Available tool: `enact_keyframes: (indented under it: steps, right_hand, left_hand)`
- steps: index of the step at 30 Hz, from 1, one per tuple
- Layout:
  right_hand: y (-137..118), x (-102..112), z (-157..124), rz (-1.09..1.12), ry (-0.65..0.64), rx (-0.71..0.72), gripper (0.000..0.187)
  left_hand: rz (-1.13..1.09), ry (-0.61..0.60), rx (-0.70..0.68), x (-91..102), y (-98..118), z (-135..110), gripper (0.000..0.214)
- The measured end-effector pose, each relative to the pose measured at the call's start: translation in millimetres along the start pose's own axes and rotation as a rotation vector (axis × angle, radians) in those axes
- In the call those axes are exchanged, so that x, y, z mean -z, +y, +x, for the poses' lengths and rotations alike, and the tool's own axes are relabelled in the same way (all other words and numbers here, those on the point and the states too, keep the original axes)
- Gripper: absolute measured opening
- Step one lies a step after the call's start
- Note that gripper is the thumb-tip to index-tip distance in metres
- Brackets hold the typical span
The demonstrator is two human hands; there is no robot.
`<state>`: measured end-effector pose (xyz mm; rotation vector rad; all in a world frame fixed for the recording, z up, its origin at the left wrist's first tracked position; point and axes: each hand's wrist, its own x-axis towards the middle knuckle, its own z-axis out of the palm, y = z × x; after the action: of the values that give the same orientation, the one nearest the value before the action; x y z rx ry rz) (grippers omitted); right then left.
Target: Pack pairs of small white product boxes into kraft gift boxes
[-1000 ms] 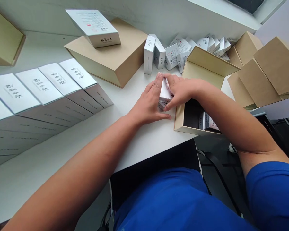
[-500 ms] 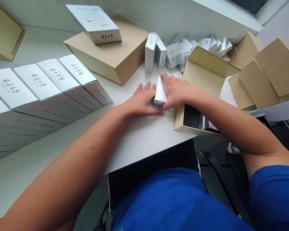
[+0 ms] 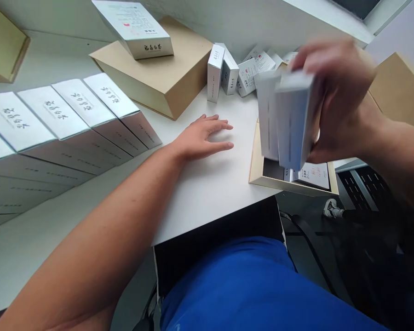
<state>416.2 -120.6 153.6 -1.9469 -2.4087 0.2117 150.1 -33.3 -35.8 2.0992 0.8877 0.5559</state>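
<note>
While right hand (image 3: 345, 92) grips two packs (image 3: 292, 126) over the case (image 3: 279, 185) | left hand (image 3: 202, 138), fingers spread, left of case | more packs (image 3: 315, 175) inside it | loose heap (image 3: 247, 76) behind it

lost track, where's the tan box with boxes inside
The tan box is right of centre in the head view, partly behind white boxes in the right hand.

Desk (image 3: 224, 193): bright under soft light from above, faintly shadowed beside the left forearm (image 3: 124, 220).
Left hand (image 3: 203, 139): fairly crisp.
Right hand (image 3: 345, 87): smeared by motion.
Held white boxes (image 3: 292, 119): likewise blurred, unreadable in print.
Row of white boxes (image 3: 69, 109): pale on top, shaded along the sides, stretched toward the left edge.
Floor (image 3: 301, 207): dim, near black at lower right.
</note>
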Motion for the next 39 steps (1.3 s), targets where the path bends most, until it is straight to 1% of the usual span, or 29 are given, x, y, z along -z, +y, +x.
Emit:
enact_keyframes:
  steps: [1,2,3,4,5,8,10,13,15,17,20,23,25,28,31,35,39]
  right_hand:
    - [5.7,-2.9,-7.4,-0.057,-0.023,0.188,0.071]
    - [11.8,-7.1,-14.1,-0.12,-0.057,0.374,0.057]
    - [18.7,-12.1,-19.8,-0.181,-0.087,0.531,0.051]
    - [26.0,-17.2,-24.5,-0.206,-0.119,0.641,0.053]
    - [33.6,-21.9,-28.1,-0.199,-0.146,0.717,0.057]
    - [52.5,-30.7,-31.6,-0.132,-0.195,0.832,0.07]
    - [57.8,-32.4,-27.5,-0.172,-0.223,0.92,0.073]
    - [54.3,-33.5,-14.3,-0.306,-0.282,1.065,0.074]
    - [49.0,-36.2,-4.1,-0.357,-0.335,1.13,0.074]
    - [45.1,-40.2,4.6,-0.386,-0.379,1.165,0.072]
    - [42.4,-43.5,12.0,-0.415,-0.405,1.159,0.073]
    - [38.0,-38.6,12.9,-0.447,-0.413,1.098,0.077]
    - [32.5,-31.9,11.7,-0.47,-0.395,1.055,0.081]
    - [23.9,-22.5,10.0,-0.508,-0.331,0.967,0.089]
    - [20.6,-17.7,8.3,-0.551,-0.285,0.786,0.092]
    - [25.5,-16.0,3.4,-0.532,-0.254,0.485,0.076]
    - [27.6,-15.7,-9.8,-0.461,-0.275,0.265,0.067]
  left_hand:
    - [-0.013,0.011,0.004,0.5,-1.0,0.4,0.071]
    - [-0.015,0.012,0.004,0.8,-2.0,1.2,0.073]
    - [-0.01,0.008,0.002,1.0,-2.9,2.0,0.074]
    - [-0.002,0.0,-0.001,1.2,-3.2,2.8,0.075]
    - [0.007,-0.008,-0.003,1.4,-2.8,3.4,0.075]
    - [0.042,-0.034,0.003,3.0,3.2,2.9,0.079]
    - [0.08,-0.081,0.008,4.8,9.4,1.2,0.084]
    - [0.154,-0.154,0.01,7.0,15.7,-0.5,0.087]
    - [0.187,-0.163,0.014,7.5,16.1,-0.5,0.088]
    - [0.199,-0.162,0.014,7.0,14.3,0.3,0.09]
    - [0.206,-0.156,0.009,5.9,10.8,1.7,0.091]
    - [0.226,-0.157,0.002,5.2,9.2,2.7,0.092]
    - [0.242,-0.162,-0.001,4.9,9.1,3.0,0.093]
    - [0.268,-0.16,-0.009,4.3,8.9,3.1,0.093]
    - [0.288,-0.147,-0.021,3.7,8.0,3.4,0.092]
    - [0.299,-0.151,-0.025,3.3,6.6,4.0,0.092]
    - [0.309,-0.152,-0.025,2.8,5.5,4.3,0.089]
